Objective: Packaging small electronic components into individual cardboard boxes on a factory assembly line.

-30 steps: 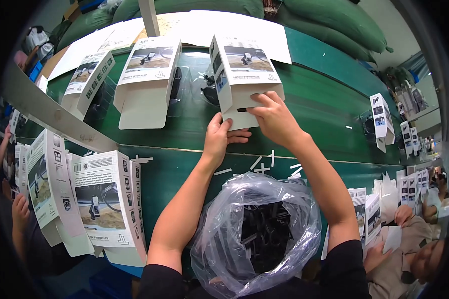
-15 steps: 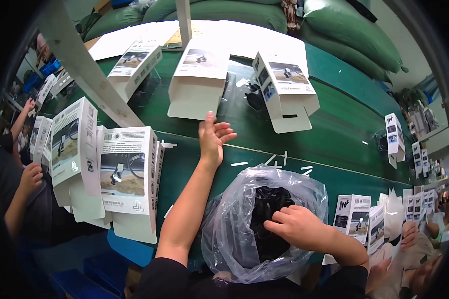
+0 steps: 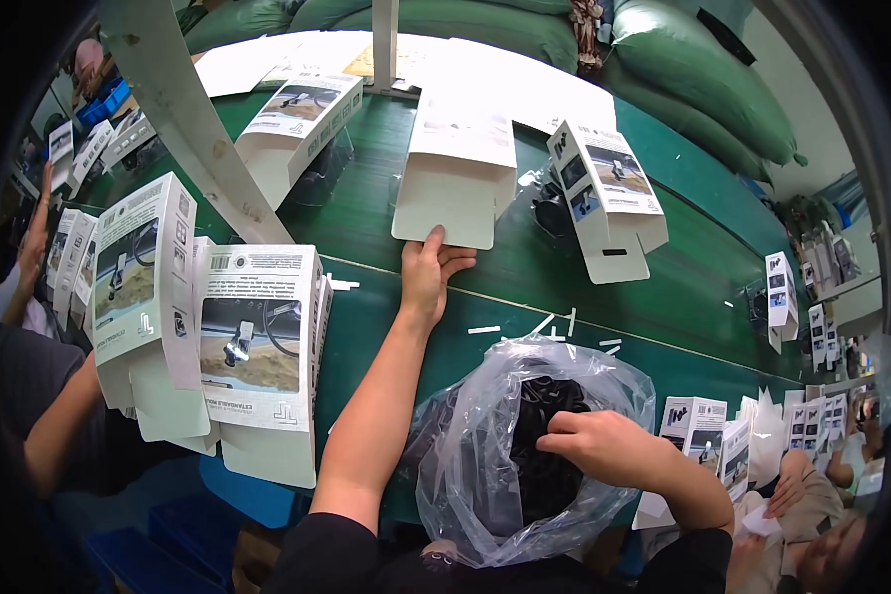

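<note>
A white open-ended carton point(image 3: 455, 203) lies on the green bench ahead of me, its flap toward me. My left hand point(image 3: 431, 277) pinches the edge of that flap, thumb above and the other fingers partly hidden below. A clear plastic bag point(image 3: 465, 465) stands open close to my body, full of shiny black parts point(image 3: 544, 485) whose kind I cannot make out. Over the bag's mouth is my right hand point(image 3: 599, 447), fingers curled together at the black parts; what they hold is hidden.
More printed cartons point(image 3: 609, 188) lie on the green surface, one point(image 3: 302, 124) at the far left. Flattened cartons point(image 3: 252, 346) stack at my left. Small white strips point(image 3: 544, 325) lie beyond the bag. A grey post point(image 3: 193, 119) rises at left. Co-workers sit on both sides.
The cartons on the far green surface have shifted right. My left hand, open before, now grips the middle carton's flap. My right hand stays over the bag with its fingers closed.
</note>
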The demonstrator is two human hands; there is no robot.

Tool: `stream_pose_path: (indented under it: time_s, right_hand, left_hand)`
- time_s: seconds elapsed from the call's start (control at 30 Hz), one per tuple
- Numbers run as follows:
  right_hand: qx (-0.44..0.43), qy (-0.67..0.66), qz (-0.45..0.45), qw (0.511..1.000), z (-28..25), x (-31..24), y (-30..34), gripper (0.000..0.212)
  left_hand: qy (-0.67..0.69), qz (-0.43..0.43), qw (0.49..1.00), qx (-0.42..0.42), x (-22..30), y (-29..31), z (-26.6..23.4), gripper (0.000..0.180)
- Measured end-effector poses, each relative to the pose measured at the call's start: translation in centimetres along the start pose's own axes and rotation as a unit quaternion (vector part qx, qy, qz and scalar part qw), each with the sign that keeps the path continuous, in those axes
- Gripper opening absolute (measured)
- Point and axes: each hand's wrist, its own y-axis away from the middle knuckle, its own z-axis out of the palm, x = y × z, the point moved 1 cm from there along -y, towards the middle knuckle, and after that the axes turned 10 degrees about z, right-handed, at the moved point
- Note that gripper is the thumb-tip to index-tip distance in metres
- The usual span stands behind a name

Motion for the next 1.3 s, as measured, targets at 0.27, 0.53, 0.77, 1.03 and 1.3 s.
stream_pose_path:
  time_s: [0.27, 0.53, 0.77, 1.03, 1.3]
  right_hand:
    - [0.021, -0.05, -0.001, 0.999, 2.0, -1.7, 0.3, 0.018]
    - [0.013, -0.068, 0.047, 0.996, -3.4, -0.8, 1.2, 0.014]
    - [0.361, -0.139, 0.048, 0.921, -8.1, 4.3, -10.2, 0.008]
    - [0.456, -0.008, 0.097, 0.885, -4.3, 9.9, -19.4, 0.003]
    - [0.428, 0.007, 0.11, 0.897, -4.1, 10.7, -17.6, 0.005]
  left_hand:
    - [-0.024, -0.032, 0.997, -0.069, -0.2, 0.3, 0.7, 0.026]
    - [-0.014, -0.073, 0.992, -0.103, -0.6, 1.1, 0.9, 0.025]
    - [-0.043, -0.096, 0.985, -0.139, -1.0, 0.9, -0.3, 0.024]
    - [-0.029, -0.128, 0.975, -0.181, -1.9, 0.7, 0.0, 0.025]
    - [-0.035, -0.134, 0.972, -0.191, -2.5, 1.1, 1.1, 0.027]
